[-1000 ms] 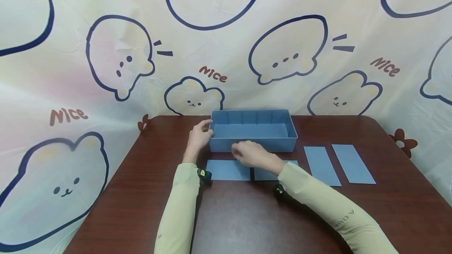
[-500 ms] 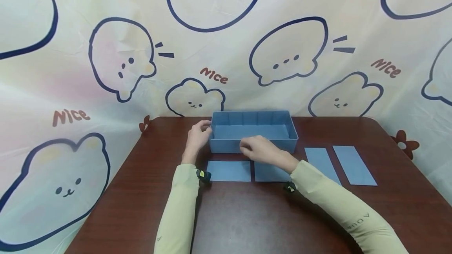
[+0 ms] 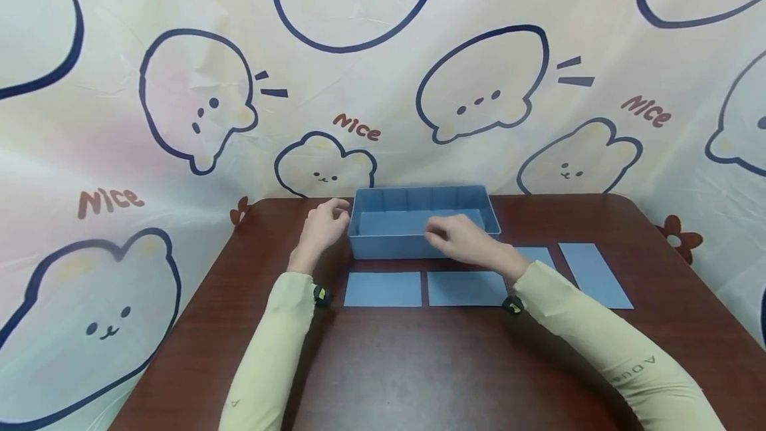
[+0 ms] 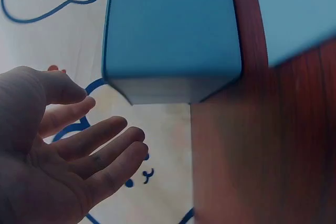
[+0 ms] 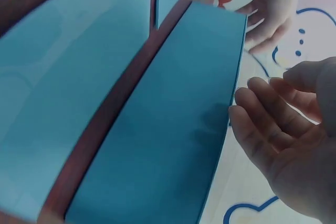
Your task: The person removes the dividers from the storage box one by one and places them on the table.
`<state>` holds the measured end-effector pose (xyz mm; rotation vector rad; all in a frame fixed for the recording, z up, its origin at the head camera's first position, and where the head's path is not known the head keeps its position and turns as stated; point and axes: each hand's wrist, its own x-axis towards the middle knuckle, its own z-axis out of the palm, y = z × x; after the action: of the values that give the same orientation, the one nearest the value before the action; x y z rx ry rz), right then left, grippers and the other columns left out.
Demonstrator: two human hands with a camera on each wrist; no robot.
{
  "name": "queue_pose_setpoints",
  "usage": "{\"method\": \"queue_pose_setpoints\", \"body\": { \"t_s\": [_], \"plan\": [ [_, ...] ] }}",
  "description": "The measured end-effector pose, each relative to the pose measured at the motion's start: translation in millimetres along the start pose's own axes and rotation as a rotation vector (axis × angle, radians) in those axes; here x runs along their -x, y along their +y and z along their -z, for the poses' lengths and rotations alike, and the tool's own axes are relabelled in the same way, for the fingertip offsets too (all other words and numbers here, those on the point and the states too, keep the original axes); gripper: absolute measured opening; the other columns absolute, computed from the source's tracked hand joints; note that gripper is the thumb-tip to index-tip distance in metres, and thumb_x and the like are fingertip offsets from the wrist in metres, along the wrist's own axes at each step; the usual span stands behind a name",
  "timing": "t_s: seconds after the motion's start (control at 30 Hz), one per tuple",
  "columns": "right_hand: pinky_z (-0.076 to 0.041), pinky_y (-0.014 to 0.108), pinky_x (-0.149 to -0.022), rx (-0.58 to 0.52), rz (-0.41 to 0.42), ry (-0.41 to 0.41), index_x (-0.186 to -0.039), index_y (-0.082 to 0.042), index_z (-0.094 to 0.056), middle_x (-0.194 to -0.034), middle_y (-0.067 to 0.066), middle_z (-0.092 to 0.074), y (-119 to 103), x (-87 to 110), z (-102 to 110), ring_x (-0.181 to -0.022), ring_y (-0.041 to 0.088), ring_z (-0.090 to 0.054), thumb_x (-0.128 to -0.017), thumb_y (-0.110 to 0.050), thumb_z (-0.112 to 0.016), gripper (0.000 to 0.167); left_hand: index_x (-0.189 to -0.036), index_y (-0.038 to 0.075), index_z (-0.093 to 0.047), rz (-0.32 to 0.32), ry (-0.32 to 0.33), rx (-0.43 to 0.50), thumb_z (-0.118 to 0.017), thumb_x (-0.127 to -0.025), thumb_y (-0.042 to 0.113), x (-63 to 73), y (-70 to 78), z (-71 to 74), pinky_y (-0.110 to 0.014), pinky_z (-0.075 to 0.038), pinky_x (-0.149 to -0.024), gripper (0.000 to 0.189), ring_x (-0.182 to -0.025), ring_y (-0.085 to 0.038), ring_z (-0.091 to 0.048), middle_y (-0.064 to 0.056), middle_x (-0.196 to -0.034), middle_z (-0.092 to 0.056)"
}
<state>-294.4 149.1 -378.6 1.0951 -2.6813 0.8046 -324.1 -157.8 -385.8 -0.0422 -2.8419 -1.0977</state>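
Note:
A blue open-topped rectangular box (image 3: 389,247) stands toward the back of the table, and its inside shows nothing in it. My left hand (image 3: 322,228) hovers by the box's left end; in the left wrist view a gap separates its loosely spread fingers (image 4: 118,153) from the box's end wall (image 4: 173,30). Over the right part of the front wall is my right hand (image 3: 463,238), bent loosely and holding nothing. Its fingertips come right at the box's rim in the right wrist view, where a shadow falls on the front wall (image 5: 152,124).
Two flat blue rectangles (image 3: 383,289) lie side by side in front of the box. Two more slanted blue rectangles (image 3: 595,276) lie to the right, one partly hidden by my right arm. A brown wooden table (image 3: 389,364) carries everything, with a printed cloth (image 3: 395,85) behind it.
My right hand has moved to the right along the box's front wall. My left hand has drawn back slightly to the left from the box's end.

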Motion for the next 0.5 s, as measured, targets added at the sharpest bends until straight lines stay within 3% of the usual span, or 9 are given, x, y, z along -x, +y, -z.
{"method": "queue_pose_setpoints", "body": {
  "t_s": [0.3,0.5],
  "plan": [
    [-0.048,0.024,-0.060,0.082,0.020,0.074,-0.095,-0.014,-0.068,-0.073,-0.004,-0.061,21.6,6.9,23.1,-0.062,0.007,-0.051,-0.094,-0.011,-0.061,0.008,-0.129,0.012,-0.059,-0.136,-0.009,-0.216,-0.050,-0.097,0.023,-0.5,7.3,23.4,-0.037,-0.054,-0.072,0.035,-0.088,-0.027,-0.068,-0.015,-0.126,-0.066],
    [-0.052,0.027,-0.063,0.091,-0.014,0.101,-0.102,-0.013,-0.070,-0.082,-0.001,-0.068,34.2,13.0,35.3,-0.066,0.009,-0.056,-0.095,-0.014,-0.061,0.012,-0.131,0.011,-0.058,-0.179,-0.019,-0.343,-0.053,-0.097,0.022,-1.9,11.4,38.4,-0.039,-0.056,-0.073,0.036,-0.079,-0.026,-0.066,-0.014,-0.122,-0.068]
  ]
}}
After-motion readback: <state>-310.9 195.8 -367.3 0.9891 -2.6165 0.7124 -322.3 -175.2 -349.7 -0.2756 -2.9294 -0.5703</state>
